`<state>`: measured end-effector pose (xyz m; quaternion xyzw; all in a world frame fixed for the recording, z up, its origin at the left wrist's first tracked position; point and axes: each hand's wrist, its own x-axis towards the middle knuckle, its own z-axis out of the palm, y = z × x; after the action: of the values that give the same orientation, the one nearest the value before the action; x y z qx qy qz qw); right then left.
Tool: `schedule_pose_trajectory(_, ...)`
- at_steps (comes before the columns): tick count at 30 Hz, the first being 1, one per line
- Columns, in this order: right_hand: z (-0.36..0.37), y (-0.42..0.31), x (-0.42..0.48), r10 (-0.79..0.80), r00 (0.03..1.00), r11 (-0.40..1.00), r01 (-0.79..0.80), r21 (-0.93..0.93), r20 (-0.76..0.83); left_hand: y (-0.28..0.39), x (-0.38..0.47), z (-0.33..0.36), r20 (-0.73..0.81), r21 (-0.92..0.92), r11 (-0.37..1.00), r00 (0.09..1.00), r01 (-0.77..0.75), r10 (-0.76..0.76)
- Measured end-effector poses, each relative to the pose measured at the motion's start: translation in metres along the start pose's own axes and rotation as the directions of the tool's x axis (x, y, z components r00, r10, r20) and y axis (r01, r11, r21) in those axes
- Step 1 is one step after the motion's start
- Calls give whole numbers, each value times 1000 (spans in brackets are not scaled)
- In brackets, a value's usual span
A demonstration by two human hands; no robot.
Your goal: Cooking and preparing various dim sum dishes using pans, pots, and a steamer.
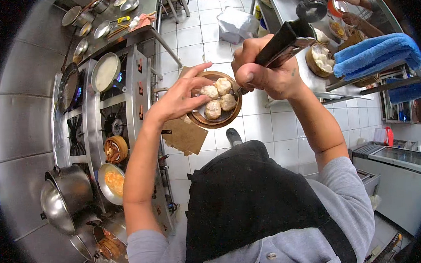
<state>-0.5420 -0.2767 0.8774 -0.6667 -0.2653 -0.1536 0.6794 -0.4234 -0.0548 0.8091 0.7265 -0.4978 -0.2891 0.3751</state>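
Note:
My left hand reaches over the left rim of a round bamboo steamer. Its thumb and a finger pinch the upper-left dumpling, while the other fingers stay spread. Three more pale, siu mai-like dumplings sit beside it on a dish inside the steamer. My right hand is closed around the black handle of a tool, tilted up towards me. The tool's metal lower end meets the right edge of the dish; how it grips there is partly hidden by my hand.
On my left, a gas range carries a lit pan of pale liquid, a small steamer, a pan of orange food and a large pot. Right, a blue towel hangs by a steel table; another person's hands work there.

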Motion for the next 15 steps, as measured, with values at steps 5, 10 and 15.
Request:
schedule_pose_trajectory(5,-5,10,2,36,999,994,-32,107,-35,-3,-7,-4,-97,141,990,995,-13,27)
schedule_pose_trajectory(10,9,25,19,121,993,972,-119,203,5,0,-125,-3,-713,-279,937,699,-208,-57)
schedule_pose_trajectory(15,122,47,89,-93,946,933,-26,358,312,18,-317,81,-975,-204,974,73,95,-212)
